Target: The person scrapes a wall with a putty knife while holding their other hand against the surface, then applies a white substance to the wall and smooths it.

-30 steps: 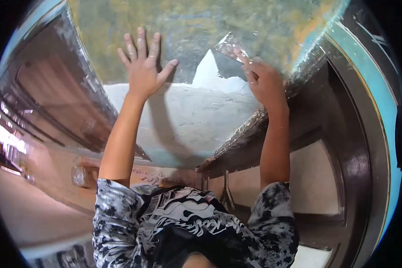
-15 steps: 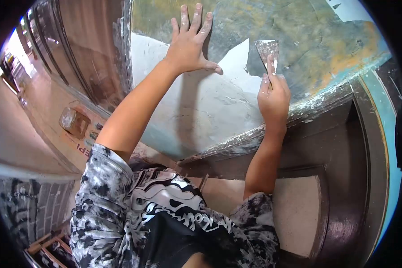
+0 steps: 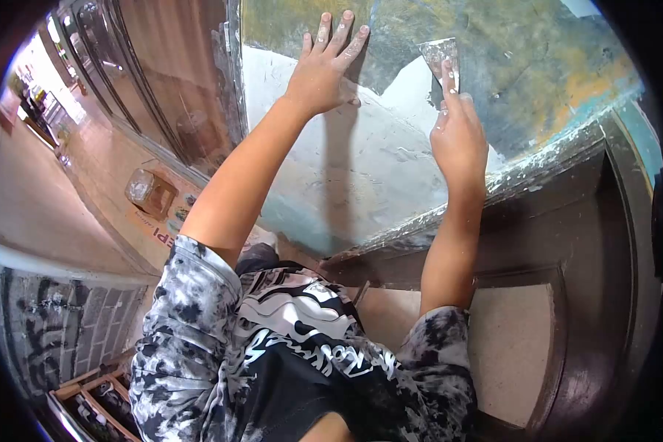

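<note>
My left hand lies on the wall with its fingers spread and holds nothing. My right hand grips a putty knife, index finger stretched along its blade, which is smeared with white. The blade's wide edge points up against the mottled green-grey part of the wall. Below and left of the blade is a white patch with a jagged border. White specks dot the fingers of both hands.
A dark brown wooden frame runs below the wall at the right. On the floor at the left stands a clear square container. Glossy brown panels rise at the upper left. A wooden rack is at the lower left.
The view has shifted, so the surroundings sit further right. My right hand and the putty knife have moved up the wall, and the blade is tilted more. My left hand stays spread on the wall.
</note>
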Available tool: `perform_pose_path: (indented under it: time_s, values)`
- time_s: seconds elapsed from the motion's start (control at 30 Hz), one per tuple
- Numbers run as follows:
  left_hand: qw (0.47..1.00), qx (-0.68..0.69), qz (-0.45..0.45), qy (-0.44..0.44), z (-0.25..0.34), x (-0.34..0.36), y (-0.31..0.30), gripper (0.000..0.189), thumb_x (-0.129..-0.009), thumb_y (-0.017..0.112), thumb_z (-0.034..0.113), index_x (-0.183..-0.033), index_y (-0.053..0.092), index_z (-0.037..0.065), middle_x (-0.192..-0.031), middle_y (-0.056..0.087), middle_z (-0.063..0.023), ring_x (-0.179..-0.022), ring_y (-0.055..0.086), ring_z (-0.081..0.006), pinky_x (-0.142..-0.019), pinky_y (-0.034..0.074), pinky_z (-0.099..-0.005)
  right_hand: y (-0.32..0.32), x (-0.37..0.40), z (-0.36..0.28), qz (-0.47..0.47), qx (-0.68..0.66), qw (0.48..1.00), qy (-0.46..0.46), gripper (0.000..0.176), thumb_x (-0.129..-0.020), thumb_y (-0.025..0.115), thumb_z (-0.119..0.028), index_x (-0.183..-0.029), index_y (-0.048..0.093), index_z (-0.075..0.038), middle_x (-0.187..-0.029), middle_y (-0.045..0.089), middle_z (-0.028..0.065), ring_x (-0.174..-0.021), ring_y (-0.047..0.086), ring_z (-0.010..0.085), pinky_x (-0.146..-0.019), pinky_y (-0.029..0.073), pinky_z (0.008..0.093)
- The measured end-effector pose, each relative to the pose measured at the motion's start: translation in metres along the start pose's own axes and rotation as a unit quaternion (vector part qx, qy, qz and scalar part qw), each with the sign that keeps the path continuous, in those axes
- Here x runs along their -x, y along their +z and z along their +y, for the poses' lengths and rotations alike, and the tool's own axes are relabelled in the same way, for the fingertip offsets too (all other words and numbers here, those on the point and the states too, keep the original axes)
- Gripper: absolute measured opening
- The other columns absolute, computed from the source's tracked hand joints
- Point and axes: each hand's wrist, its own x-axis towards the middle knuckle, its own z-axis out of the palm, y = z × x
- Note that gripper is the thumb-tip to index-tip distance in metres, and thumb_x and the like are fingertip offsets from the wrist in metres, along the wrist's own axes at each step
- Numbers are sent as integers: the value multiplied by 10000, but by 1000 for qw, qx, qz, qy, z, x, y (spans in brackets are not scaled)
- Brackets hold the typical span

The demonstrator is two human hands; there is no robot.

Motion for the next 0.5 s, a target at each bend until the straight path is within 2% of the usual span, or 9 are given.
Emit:
perform_pose_path:
  time_s: [0.1, 0.17, 0.3, 0.37, 0.5]
  values:
    - [1000, -11, -6, -3, 4, 1, 0, 1324, -569, 972, 399, -1658, 244, 207, -1730, 126, -175, -1562, 124, -498, -1165, 298, -681, -2, 4, 2, 16, 9, 1000, 2, 708, -986, 526, -95, -1609, 328, -367, -1169, 607, 132, -1090, 632, 379, -887, 535, 515]
    - [1000, -5, -7, -16, 7, 3, 0, 1317, -591, 965, 396, -1663, 224, 203, -1733, 108, -173, -1563, 115, -501, -1163, 299, -683, 6, 5, 7, 32, 10, 999, -5, 689, -1009, 517, -116, -1615, 319, -375, -1127, 641, 129, -1031, 639, 397, -868, 513, 497]
    - [1000, 7, -9, -21, 7, 4, 4, 1320, -593, 964, 388, -1665, 218, 197, -1735, 94, -174, -1560, 112, -510, -1159, 306, -690, 9, 10, 1, -6, 1, 1000, 29, 623, -1048, 487, -187, -1612, 313, -388, -1149, 652, 116, -1017, 655, 412, -850, 525, 522]
    - [1000, 6, -7, -13, 5, 6, 3, 1321, -594, 965, 382, -1665, 216, 194, -1735, 94, -173, -1561, 105, -512, -1152, 316, -695, 17, 12, 3, 5, -7, 1000, 24, 598, -1062, 476, -221, -1613, 306, -382, -1146, 652, 122, -1000, 659, 427, -839, 528, 543]
    - [1000, 7, -21, -14, 5, 5, 2, 1335, -605, 965, 389, -1670, 183, 193, -1737, 75, -170, -1563, 84, -512, -1149, 318, -702, 20, 14, 5, 16, -8, 1000, 23, 637, -1026, 550, -187, -1595, 346, -388, -1082, 652, 134, -964, 668, 400, -812, 528, 550]
